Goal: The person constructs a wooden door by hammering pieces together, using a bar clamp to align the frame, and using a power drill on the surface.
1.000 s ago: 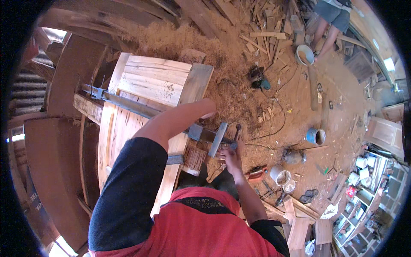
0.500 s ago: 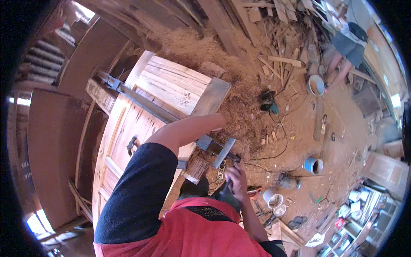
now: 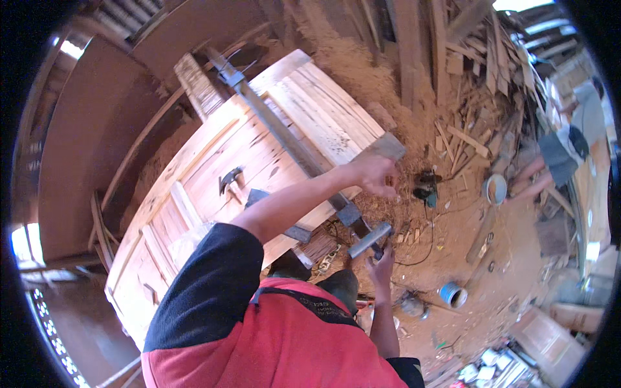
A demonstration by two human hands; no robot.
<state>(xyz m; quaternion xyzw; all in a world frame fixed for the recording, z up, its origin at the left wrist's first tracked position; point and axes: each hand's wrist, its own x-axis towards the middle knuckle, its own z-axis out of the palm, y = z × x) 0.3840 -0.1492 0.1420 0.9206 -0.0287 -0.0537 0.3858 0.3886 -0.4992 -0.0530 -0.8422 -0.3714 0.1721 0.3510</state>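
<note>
Left hand (image 3: 378, 174): between 2 and 3 o'clock, fingers loosely parted and half bent, holding nothing visible; it hangs by the grey corner of the panel, and whether it touches the wood I cannot tell.
Right hand (image 3: 381, 264): between 4 and 5 o'clock, fingers part-curled at the dark screw end of the clamp; blur hides whether they pinch it or only touch it.
Bar clamp (image 3: 284, 134): laid across the panel from 11 o'clock down to 4 o'clock, its metal end plate (image 3: 370, 239) near the right hand.
Wooden panel (image 3: 259, 152): pale, door-like, filling much of the 8 to 11 o'clock side.
Hammer (image 3: 231, 180): on the panel at 9 o'clock, beneath the left forearm's side of the view.
White bucket (image 3: 496, 189): at 3 o'clock, brownish matter inside, kind unclear; a co-worker (image 3: 564, 155) bends just beside it.
Blue bucket (image 3: 453, 295): at 4 o'clock on the floor, mouth showing; contents too dim to tell.
White containers (image 3: 486, 370): clustered between 4 and 5 o'clock, near the rim, insides too small to read.
</note>
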